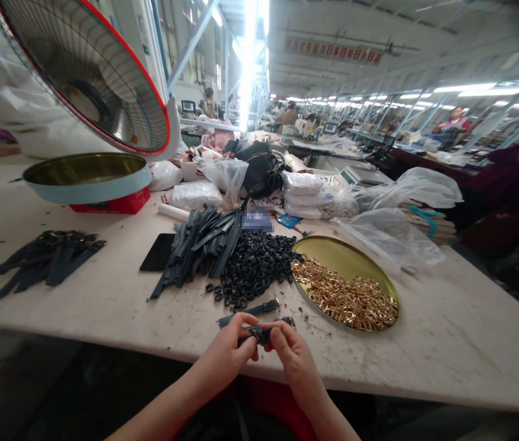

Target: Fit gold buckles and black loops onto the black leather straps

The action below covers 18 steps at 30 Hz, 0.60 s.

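Left hand: left hand (234, 344) pinches a dark strap piece (265, 335), thumb and fingers narrow on it.
Right hand: right hand (290, 348) pinches same piece, thumb up against fingers, narrow grip.
Held piece: dark strap piece sits between both hands, just above the front edge of the table (452, 349); gold glint on it, fine detail too small to tell.
Loose strap: one dark loose strap (250, 310) lies on table just beyond the hands, gold metal at its right end.
Loops: heap of small black loops (259, 263) beyond the loose strap, a few strays at its near side.
Strips: pile of dark strips (204, 242) left of loops, touching them, partly over a black pad (153, 254).
Gold parts: many gold metal pieces (351, 300) in near half of a round gold tray (355, 252), right of loops.
Left bunch: dark straps with gold ends (50, 260), lying well left of the hands.
Tin: shallow round tin (87, 191) on a red box (119, 204), under a red-rimmed wire-grille appliance (98, 73).
Table back: black bag (261, 168) among clear plastic bags (227, 174).
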Available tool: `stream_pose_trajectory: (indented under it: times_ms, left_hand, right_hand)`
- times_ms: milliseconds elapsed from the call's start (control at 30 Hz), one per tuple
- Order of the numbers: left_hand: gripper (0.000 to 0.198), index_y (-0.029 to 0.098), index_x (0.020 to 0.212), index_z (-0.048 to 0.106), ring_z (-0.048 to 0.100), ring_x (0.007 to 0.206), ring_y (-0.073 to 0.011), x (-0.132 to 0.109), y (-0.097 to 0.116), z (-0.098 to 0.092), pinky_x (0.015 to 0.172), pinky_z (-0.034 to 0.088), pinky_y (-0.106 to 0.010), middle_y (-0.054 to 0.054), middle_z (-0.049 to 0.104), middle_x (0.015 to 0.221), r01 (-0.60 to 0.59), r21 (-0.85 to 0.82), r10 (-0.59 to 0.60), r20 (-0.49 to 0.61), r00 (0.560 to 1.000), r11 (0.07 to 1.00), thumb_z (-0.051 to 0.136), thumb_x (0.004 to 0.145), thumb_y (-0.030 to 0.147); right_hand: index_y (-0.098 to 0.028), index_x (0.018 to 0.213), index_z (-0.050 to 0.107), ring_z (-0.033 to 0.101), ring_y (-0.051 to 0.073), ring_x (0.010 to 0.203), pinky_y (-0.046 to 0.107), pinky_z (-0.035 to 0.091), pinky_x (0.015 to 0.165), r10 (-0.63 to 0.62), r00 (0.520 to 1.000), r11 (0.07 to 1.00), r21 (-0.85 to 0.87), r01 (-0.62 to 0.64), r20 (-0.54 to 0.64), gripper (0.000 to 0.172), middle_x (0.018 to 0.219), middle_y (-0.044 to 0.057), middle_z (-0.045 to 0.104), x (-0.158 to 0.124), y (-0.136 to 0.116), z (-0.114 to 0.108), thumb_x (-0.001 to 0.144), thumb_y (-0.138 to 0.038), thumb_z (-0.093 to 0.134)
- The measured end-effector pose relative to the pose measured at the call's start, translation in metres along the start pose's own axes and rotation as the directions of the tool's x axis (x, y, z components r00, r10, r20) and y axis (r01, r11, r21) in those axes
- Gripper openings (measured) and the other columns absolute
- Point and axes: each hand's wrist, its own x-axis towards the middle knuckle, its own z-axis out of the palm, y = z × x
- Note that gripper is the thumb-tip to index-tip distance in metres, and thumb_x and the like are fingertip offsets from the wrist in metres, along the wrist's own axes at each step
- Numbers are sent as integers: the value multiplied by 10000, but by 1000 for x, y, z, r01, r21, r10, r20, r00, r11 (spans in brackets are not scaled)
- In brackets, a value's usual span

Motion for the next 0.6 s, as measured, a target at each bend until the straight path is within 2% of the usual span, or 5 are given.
stream_pose_trajectory:
  times_ms: [67,200,400,500,600]
  left_hand:
    - [215,162,988,388,478,536,-99,3,0,0,515,338,-200,43,569,614,32,-15,-32,4,999,999,418,792,245]
    - [233,173,981,398,493,518,-100,9,0,0,510,341,-204,44,584,626,70,8,-70,3,998,998,447,786,291]
    - [188,180,837,494,506,579,-127,21,-7,-2,520,328,-214,30,571,631,113,305,-98,-65,993,945,496,742,342]
    - [153,177,776,531,526,654,-141,26,-8,-2,567,350,-220,6,602,700,119,339,-100,-71,992,933,512,724,319]
    - [177,166,758,544,513,608,-129,28,-6,-2,533,353,-212,8,595,661,155,203,-155,-18,988,967,515,726,338]
  right_hand:
    - [-158,779,637,504,142,634,283,404,631,63,998,989,131,-65,21,409,708,40,610,1,0,-1,789,-525,456]
    - [-181,832,612,470,107,597,234,372,571,178,977,944,260,-202,116,247,719,6,583,6,5,-4,737,-409,604]
    - [-160,803,598,419,77,558,203,335,549,326,897,856,309,-414,298,233,674,-21,517,12,11,-9,714,-370,643]
    - [-161,723,560,437,89,596,216,353,602,298,916,883,288,-372,268,211,653,-28,505,14,15,-11,719,-358,638]
    - [-165,689,528,458,111,625,236,366,632,215,963,950,195,-245,163,248,638,-19,510,18,17,-11,743,-398,594]
